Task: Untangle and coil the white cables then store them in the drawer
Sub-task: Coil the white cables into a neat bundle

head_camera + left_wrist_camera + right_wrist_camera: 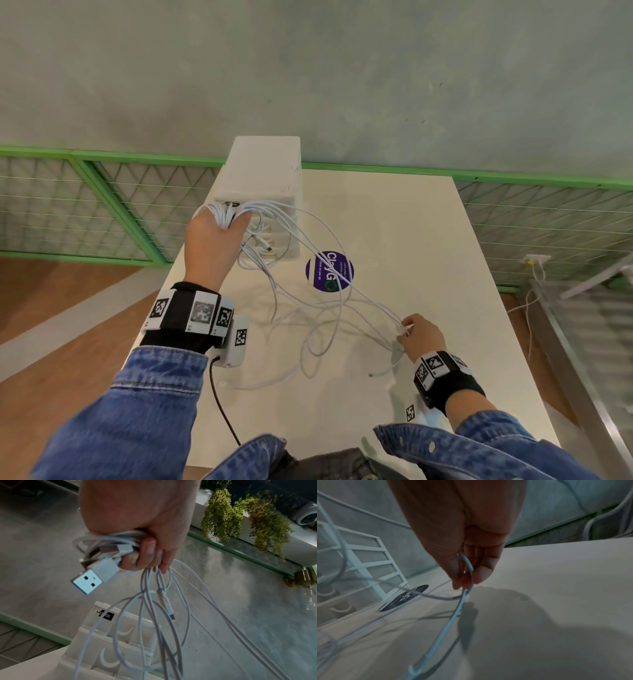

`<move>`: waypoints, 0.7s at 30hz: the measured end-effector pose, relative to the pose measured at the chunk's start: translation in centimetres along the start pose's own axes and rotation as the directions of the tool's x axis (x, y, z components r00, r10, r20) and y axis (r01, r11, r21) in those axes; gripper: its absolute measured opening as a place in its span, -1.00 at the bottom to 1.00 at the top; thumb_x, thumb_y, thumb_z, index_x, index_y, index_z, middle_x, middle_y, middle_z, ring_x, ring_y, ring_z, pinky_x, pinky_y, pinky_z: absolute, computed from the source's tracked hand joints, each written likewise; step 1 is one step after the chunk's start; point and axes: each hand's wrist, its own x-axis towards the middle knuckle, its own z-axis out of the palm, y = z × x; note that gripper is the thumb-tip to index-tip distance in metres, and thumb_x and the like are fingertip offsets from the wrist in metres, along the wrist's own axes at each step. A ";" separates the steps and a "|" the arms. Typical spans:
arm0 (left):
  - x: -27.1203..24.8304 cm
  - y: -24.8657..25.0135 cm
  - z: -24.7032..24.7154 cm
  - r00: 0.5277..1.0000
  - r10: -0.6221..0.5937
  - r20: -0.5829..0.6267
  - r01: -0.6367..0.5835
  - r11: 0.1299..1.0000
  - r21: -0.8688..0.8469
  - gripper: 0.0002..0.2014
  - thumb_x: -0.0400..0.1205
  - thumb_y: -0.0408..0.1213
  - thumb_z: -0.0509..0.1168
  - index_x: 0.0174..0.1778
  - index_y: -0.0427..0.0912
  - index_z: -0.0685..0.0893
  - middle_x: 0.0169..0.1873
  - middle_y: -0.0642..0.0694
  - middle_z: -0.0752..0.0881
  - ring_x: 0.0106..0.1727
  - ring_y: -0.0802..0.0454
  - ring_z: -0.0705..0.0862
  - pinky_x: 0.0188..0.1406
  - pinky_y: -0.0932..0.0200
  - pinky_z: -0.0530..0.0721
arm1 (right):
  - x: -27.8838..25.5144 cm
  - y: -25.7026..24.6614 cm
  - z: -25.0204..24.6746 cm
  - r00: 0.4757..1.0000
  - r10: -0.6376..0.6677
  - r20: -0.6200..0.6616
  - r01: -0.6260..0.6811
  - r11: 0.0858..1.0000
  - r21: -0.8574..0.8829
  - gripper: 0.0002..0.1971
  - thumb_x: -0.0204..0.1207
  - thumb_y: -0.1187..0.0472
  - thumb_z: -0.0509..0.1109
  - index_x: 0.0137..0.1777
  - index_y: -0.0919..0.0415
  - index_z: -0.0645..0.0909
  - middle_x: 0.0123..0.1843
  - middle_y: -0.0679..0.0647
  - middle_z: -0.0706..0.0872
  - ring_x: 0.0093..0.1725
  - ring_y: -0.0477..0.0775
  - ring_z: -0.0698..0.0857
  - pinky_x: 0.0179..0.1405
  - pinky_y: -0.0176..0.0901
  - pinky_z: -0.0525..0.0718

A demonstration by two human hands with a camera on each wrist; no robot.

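Observation:
My left hand (pixel 219 236) is raised in front of the white drawer unit (pixel 263 171) and grips a bunch of white cables (pixel 224 214). In the left wrist view the curled fingers (pixel 147 550) clamp the bundle, and a USB plug (pixel 89 581) sticks out to the left. Several strands (pixel 325 260) run slack from that hand across the table to my right hand (pixel 419 334), low at the table's right. There the fingertips (pixel 481 574) pinch a single cable (pixel 453 615). More loops (pixel 308 342) lie tangled on the tabletop between both hands.
The white table (pixel 428 240) bears a round purple sticker (pixel 329 271) beside the drawer unit. A green-framed wire fence (pixel 102 198) runs behind the table. Wooden floor lies to the left, and a loose cable end (pixel 371 375) rests near my right wrist.

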 end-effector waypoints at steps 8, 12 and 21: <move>0.0 -0.6 0.1 1.000 0.009 0.005 -0.009 1.000 -0.019 -0.50 0.56 -0.14 0.41 -0.48 -0.14 0.20 -0.54 -0.05 0.29 -0.53 0.06 0.24 -0.62 0.31 0.24 | -0.7 -3.3 -1.5 0.998 -0.064 0.018 0.040 0.788 0.615 -0.74 0.61 0.40 0.18 0.19 0.29 0.63 -0.04 0.14 0.69 -0.61 0.03 0.68 -0.70 -0.22 0.57; 0.0 -1.2 0.4 1.000 0.004 0.025 -0.005 0.999 0.034 -0.49 0.56 -0.13 0.41 -0.49 -0.16 0.20 -0.53 -0.05 0.30 -0.52 0.07 0.25 -0.57 0.23 0.22 | -1.1 -4.6 -1.8 0.984 -0.162 -0.079 0.171 0.707 0.687 -0.32 0.55 0.37 0.34 0.61 0.09 0.16 0.35 -0.06 0.53 -0.49 0.06 0.72 -0.67 -0.24 0.56; -0.4 -2.2 0.4 0.998 -0.005 0.064 0.003 0.999 0.042 -0.48 0.53 -0.15 0.43 -0.50 -0.17 0.20 -0.54 -0.06 0.30 -0.51 0.05 0.27 -0.53 0.18 0.25 | -1.1 -3.6 -1.5 0.994 -0.111 0.010 0.074 0.729 0.680 -0.55 0.52 0.39 0.36 0.40 0.18 0.45 0.10 0.20 0.71 -0.63 0.01 0.64 -0.77 -0.29 0.45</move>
